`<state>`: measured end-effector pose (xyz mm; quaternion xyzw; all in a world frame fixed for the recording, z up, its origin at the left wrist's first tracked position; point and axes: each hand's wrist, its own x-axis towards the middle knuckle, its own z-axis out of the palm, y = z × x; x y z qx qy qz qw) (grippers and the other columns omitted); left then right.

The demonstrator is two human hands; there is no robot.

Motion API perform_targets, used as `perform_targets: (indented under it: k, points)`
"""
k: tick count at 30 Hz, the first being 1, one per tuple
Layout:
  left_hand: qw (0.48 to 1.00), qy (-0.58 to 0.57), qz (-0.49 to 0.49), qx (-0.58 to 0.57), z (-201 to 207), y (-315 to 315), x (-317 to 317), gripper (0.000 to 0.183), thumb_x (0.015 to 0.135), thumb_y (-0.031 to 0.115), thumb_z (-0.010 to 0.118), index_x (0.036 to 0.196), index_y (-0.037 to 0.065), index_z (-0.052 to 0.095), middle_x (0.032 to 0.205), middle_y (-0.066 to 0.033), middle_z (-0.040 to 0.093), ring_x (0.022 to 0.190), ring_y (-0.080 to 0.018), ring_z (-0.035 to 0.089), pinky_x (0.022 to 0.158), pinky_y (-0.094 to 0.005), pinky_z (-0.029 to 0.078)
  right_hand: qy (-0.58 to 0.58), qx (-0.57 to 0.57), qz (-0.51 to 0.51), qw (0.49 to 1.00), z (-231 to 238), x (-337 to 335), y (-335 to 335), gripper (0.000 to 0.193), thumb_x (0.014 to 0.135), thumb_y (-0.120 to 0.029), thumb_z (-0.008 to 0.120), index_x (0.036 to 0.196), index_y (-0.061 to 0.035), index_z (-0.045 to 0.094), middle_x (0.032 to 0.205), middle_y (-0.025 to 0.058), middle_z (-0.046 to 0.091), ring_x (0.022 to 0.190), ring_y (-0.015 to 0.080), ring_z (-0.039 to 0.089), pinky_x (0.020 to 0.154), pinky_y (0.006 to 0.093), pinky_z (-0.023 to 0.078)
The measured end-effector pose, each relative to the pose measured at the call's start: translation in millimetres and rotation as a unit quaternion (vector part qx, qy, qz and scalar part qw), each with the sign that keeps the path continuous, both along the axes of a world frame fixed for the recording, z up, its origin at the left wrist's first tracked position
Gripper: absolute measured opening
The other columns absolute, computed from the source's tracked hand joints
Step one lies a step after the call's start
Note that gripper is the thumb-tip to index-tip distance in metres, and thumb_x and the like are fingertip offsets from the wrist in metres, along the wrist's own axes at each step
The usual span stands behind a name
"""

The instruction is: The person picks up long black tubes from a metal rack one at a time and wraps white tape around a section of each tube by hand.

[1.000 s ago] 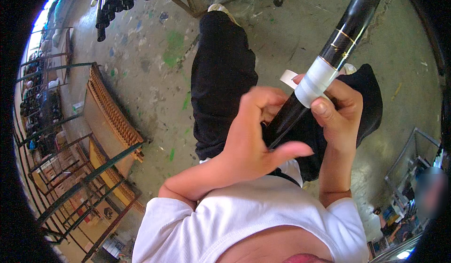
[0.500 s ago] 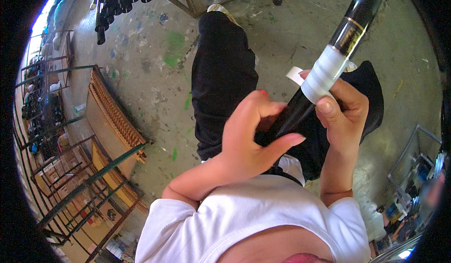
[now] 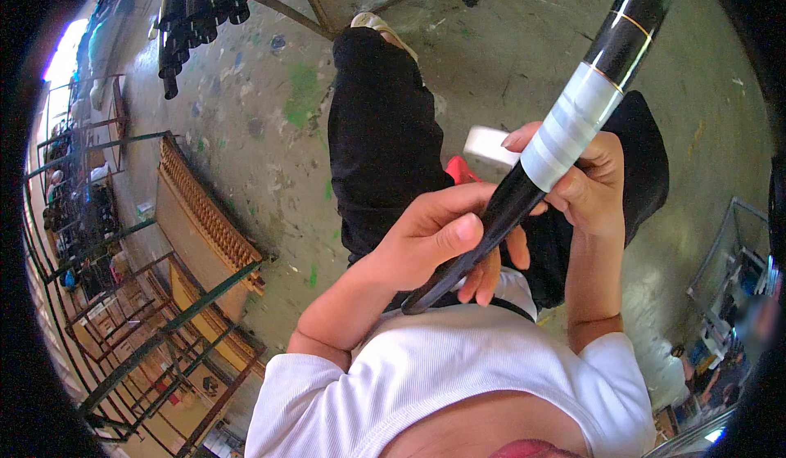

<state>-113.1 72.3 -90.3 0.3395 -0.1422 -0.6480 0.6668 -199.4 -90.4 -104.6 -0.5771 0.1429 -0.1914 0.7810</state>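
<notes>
A glossy black pole with thin gold rings slants from the upper right down to my waist. White tape is wound round its middle in overlapping turns. My right hand grips the taped stretch, thumb near the tape's lower edge. Beside its fingertips, on the pole's left, is a white tape roll; how it is held is partly hidden. Lower down, my left hand is wrapped round the bare black part, thumb on top and fingers underneath. A small red thing shows just above that hand, its kind unclear.
Several black tubes lie bundled on a metal stand at the upper left. Slatted wooden pieces and metal racks stand to the left. A grey frame is at the right. Paint marks spot the concrete floor.
My left hand has gone from loosely spread beside the pole to closed around it. The tape roll now shows more fully and sits slightly lower and further left. The pole has shifted a little.
</notes>
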Motion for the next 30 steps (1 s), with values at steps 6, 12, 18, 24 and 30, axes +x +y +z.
perform_targets:
  k: [6,12,18,24,30]
  points:
    - [0.866,-0.467,0.158,0.079,-7.1,1.8,-14.5,0.062,0.069,0.019,0.079,0.114,0.0,0.042,0.084,-0.0055,0.05,0.066,-0.0093,0.05,0.059,-0.0226,0.044,0.059,-0.037,-0.042,0.997,10.7,-3.9,-0.3,0.036,0.077,-0.022,0.067,0.1,0.0056,0.063,0.073,0.0019,0.059,0.059,0.0036,0.046,0.052,0.0187,0.033]
    - [0.998,0.037,-0.045,-0.01,-4.3,4.2,4.4,0.053,0.09,0.033,0.053,0.124,-0.004,0.037,0.09,-0.0144,0.058,0.05,-0.0121,0.055,0.043,-0.0206,0.042,-0.013,0.018,0.048,0.999,4.0,-9.2,-12.0,0.037,0.075,-0.024,0.069,0.096,0.0061,0.064,0.09,0.0118,0.066,0.058,0.0059,0.051,0.052,0.0183,0.038]
    - [0.819,-0.528,0.225,0.016,-19.4,-1.9,-16.9,0.048,0.072,0.011,0.075,0.107,-0.002,0.044,0.089,-0.0087,0.054,0.072,-0.0141,0.054,0.061,-0.0231,0.043,0.033,-0.067,-0.062,0.995,9.9,-9.3,-1.7,0.025,0.076,-0.007,0.065,0.099,0.0024,0.065,0.088,0.0061,0.066,0.076,0.0082,0.059,0.068,0.0215,0.046]
    - [0.998,0.036,-0.009,-0.053,-11.4,2.9,2.6,0.049,0.088,0.036,0.055,0.115,-0.003,0.044,0.088,-0.0105,0.054,0.045,-0.0132,0.048,0.043,-0.022,0.04,-0.066,0.011,0.063,0.996,-1.3,-5.0,-11.9,0.024,0.075,-0.008,0.066,0.097,0.001,0.066,0.085,0.0054,0.066,0.076,0.0083,0.059,0.068,0.0218,0.046]
    - [0.796,-0.579,0.154,0.086,-2.0,-3.2,-10.0,0.044,0.073,0.018,0.075,0.104,0.0,0.048,0.089,-0.0083,0.054,0.075,-0.0169,0.053,0.065,-0.0246,0.043,0.07,-0.048,-0.082,0.993,12.9,-4.9,0.8,0.025,0.076,-0.009,0.066,0.098,0.0029,0.065,0.089,0.0076,0.066,0.078,0.0094,0.06,0.07,0.0227,0.046]
